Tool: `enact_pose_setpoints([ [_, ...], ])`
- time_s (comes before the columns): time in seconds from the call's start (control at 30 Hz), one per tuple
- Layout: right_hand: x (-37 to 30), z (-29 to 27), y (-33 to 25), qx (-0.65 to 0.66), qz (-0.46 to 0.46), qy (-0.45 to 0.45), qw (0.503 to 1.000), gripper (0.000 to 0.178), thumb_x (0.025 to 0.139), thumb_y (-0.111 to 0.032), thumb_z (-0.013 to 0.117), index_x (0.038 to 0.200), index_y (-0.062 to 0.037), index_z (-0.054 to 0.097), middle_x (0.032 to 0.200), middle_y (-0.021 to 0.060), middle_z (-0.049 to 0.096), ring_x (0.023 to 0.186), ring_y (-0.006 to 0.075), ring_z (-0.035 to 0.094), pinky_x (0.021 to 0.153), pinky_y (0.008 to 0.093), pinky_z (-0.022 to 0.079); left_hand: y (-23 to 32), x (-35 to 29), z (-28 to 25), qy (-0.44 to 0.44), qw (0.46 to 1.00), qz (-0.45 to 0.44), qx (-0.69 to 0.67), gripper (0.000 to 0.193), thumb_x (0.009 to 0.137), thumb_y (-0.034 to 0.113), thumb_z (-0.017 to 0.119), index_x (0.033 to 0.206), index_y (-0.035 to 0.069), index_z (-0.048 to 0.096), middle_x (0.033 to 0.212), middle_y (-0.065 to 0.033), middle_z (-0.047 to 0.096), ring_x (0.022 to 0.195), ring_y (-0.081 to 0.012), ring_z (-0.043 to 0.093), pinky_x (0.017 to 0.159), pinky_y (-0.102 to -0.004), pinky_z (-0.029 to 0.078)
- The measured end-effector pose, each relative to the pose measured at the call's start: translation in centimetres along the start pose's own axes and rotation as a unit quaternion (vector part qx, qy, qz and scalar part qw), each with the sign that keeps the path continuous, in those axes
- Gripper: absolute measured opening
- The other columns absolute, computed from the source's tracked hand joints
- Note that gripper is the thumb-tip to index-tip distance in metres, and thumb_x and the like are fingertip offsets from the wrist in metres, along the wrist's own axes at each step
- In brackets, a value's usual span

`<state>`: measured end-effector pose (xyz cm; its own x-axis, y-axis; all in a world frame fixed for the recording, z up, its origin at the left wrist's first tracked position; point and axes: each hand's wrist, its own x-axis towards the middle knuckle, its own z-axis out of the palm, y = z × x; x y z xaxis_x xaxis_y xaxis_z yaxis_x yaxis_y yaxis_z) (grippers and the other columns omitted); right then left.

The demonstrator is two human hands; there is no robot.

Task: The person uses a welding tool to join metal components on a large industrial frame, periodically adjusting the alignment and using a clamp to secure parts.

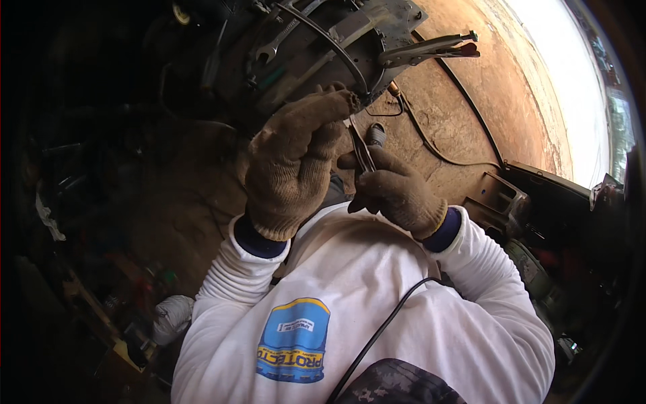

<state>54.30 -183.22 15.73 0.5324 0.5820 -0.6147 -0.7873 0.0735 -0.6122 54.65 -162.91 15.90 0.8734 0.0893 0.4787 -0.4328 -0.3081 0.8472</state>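
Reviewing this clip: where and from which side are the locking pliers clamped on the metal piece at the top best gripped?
Probably by the locking pliers' twin handles, coming from the right. Their nose bites the dark metal assembly, while the handles jut free over the reddish ground, clear of both gloved hands.

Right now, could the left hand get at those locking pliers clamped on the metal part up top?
Probably yes, once freed. The left hand grips a thin tool just below the metal part; the locking pliers jut right, handles uncovered, above the right hand.
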Motion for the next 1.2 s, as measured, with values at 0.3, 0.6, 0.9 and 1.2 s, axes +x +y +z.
enact_pose_setpoints([
  [0.3, -2.9, 0.0, -4.3, -0.259, 0.060, -0.095, 0.959, 0.038, 0.097, -0.010, 0.062, 0.134, 0.0009, 0.060, 0.091, 0.0027, 0.065, 0.080, 0.0105, 0.063, 0.070, 0.0258, 0.053, 3.8, -6.4, -5.7, 0.022, 0.976, -0.092, -0.196, 0.029, 0.104, 0.021, 0.067, 0.120, -0.003, 0.068, 0.110, -0.0193, 0.073, 0.103, -0.0321, 0.073, 0.094, -0.0428, 0.061],
  [0.6, -6.1, -3.6, -3.1, -0.150, 0.083, 0.049, 0.984, 0.045, 0.092, -0.016, 0.064, 0.133, 0.0023, 0.062, 0.093, 0.0016, 0.065, 0.077, 0.0085, 0.062, 0.064, 0.0228, 0.050, -7.1, -2.1, -6.2, -0.027, 0.933, -0.123, 0.338, 0.042, 0.091, 0.025, 0.078, 0.122, -0.001, 0.069, 0.115, -0.0216, 0.072, 0.106, -0.0353, 0.069, 0.092, -0.0445, 0.057],
  [0.9, -8.8, -5.4, -2.3, -0.078, 0.053, 0.146, 0.985, 0.038, 0.092, -0.015, 0.062, 0.127, 0.0018, 0.068, 0.078, -0.0041, 0.057, 0.063, 0.0053, 0.046, 0.055, 0.0217, 0.034, -11.4, -1.8, -4.7, -0.041, 0.933, -0.192, 0.302, 0.041, 0.090, 0.028, 0.079, 0.122, 0.003, 0.071, 0.115, -0.0245, 0.073, 0.106, -0.0402, 0.071, 0.092, -0.0460, 0.057],
  [1.2, -7.9, -4.6, -2.4, -0.106, 0.057, 0.157, 0.980, 0.036, 0.093, -0.013, 0.061, 0.126, 0.0025, 0.067, 0.080, -0.0015, 0.060, 0.067, 0.0066, 0.052, 0.058, 0.0233, 0.041, -11.7, -2.2, -5.0, -0.041, 0.944, -0.175, 0.278, 0.038, 0.093, 0.031, 0.077, 0.120, 0.005, 0.071, 0.114, -0.0238, 0.073, 0.105, -0.0404, 0.071, 0.089, -0.0466, 0.058],
])
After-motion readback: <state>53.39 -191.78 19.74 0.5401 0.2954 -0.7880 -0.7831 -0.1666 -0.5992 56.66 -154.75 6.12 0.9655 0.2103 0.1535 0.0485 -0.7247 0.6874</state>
